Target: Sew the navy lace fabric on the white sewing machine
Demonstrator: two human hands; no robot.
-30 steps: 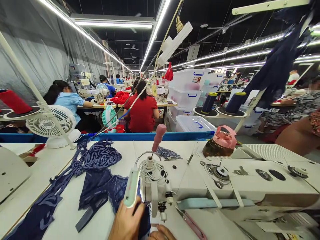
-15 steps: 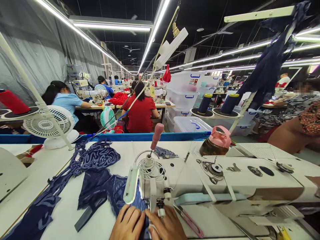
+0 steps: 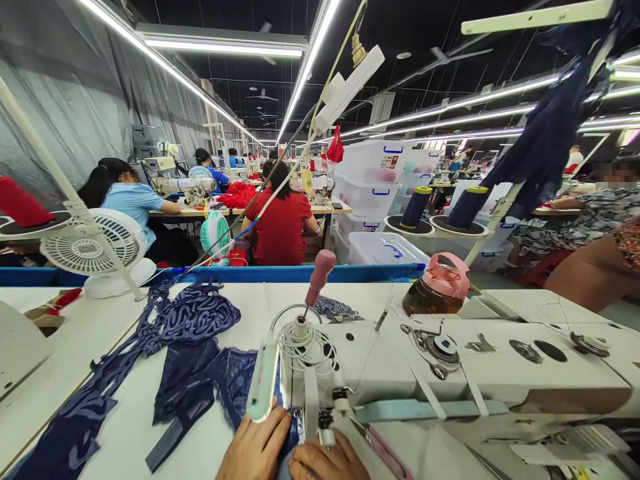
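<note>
A white sewing machine [image 3: 450, 367] fills the right half of the table. My left hand [image 3: 253, 450] lies flat on dark blue lace fabric [image 3: 225, 383] just left of the needle, fingers together and stretched forward. My right hand [image 3: 320, 461] rests beside it, under the needle area [image 3: 325, 427], fingers curled down onto the fabric. Both hands press the cloth against the table; their lower parts are cut off by the frame edge. A small lamp bar [image 3: 263, 380] hangs over my left hand.
More blue lace pieces [image 3: 195, 310] trail off to the left. A white fan [image 3: 93, 250] stands at the back left, a pink-lidded jug [image 3: 440, 287] behind the machine. Pink-handled snips [image 3: 383, 450] lie right of the needle. Other people sew at tables beyond.
My right hand came in from the bottom edge to the needle beside my left hand, then drew back a little. The view shifted slightly.
</note>
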